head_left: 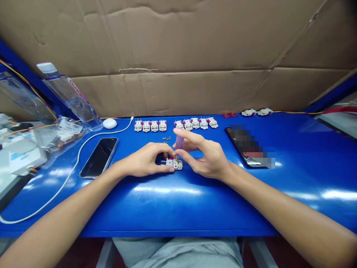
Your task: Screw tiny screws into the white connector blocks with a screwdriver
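My left hand (149,160) grips a small white plug part (177,164) with metal pins and a touch of magenta, holding it flat on the blue table. In my right hand (205,152) is a screwdriver with a translucent purple handle (180,142), upright between thumb and fingers. Its shaft points down at the plug part; the tip is too small to make out. Just behind my hands lie several small brass-coloured screws (166,139).
Similar plug parts (154,125) stand in a row at the back, with two more (256,112) farther right near red bits (228,115). One phone (99,158) lies left, another (245,147) right. A white cable (75,169), water bottle (72,96) and bagged parts (65,136) occupy the left.
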A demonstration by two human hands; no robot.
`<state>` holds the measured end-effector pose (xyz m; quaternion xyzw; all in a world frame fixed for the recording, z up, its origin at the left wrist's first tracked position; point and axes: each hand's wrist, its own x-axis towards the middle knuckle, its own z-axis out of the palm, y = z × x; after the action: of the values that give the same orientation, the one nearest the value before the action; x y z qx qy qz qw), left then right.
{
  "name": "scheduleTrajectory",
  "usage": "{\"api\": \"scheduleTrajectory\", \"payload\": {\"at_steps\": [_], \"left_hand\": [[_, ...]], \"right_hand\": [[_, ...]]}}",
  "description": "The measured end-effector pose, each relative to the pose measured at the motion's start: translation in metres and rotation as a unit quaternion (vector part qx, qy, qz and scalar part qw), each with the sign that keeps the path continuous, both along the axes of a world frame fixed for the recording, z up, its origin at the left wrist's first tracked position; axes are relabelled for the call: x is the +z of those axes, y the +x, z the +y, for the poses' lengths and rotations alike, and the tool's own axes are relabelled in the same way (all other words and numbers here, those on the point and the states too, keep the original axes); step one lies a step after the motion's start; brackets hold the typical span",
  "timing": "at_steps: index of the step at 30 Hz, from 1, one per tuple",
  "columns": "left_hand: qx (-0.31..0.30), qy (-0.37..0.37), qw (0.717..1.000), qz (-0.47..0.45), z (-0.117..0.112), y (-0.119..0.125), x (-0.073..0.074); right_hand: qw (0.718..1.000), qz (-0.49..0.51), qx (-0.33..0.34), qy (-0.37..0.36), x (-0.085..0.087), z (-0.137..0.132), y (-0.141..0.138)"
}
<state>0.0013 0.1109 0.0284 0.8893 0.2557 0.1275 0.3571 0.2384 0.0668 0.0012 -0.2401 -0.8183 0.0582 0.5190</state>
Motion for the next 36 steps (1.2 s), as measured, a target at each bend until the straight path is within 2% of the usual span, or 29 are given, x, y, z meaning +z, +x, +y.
{"api": "scheduleTrajectory", "payload": {"at_steps": [3, 8, 13, 18, 22, 26, 31, 36], "left_hand": [[-0.001, -0.004, 1.0, 0.002, 0.0003, 0.0, -0.0005], [-0.001, -0.009, 1.0, 0.0, 0.0002, 0.0003, -0.0003], [0.0, -0.004, 1.0, 0.003, -0.0001, 0.0002, -0.0004], [0.0, 0.002, 1.0, 0.0, 0.0, 0.0001, -0.001], [0.001, 0.003, 1.0, 0.0, 0.0004, 0.0, -0.0018], [-0.001, 0.002, 1.0, -0.002, 0.0009, -0.0002, -0.002], [-0.003, -0.005, 1.0, -0.002, 0.001, 0.0001, -0.0008], [-0.003, -0.003, 1.0, 0.005, 0.0004, 0.0001, 0.0003]], "right_hand": [[0.999, 0.013, -0.009, 0.03, 0.0003, 0.0004, 0.0011], [1.0, -0.016, 0.004, -0.004, 0.002, -0.0004, 0.001], [1.0, 0.013, -0.007, 0.027, 0.0004, 0.0004, 0.0001], [1.0, -0.016, -0.004, -0.009, -0.0002, -0.0005, 0.0003], [1.0, -0.002, -0.017, 0.009, 0.0008, -0.0015, 0.0005], [0.999, -0.022, 0.003, -0.026, 0.0019, -0.0017, 0.0004], [1.0, -0.011, -0.018, 0.011, 0.0011, -0.0013, 0.0001], [0.999, -0.026, -0.002, -0.042, 0.0003, -0.0011, 0.0011]]}}
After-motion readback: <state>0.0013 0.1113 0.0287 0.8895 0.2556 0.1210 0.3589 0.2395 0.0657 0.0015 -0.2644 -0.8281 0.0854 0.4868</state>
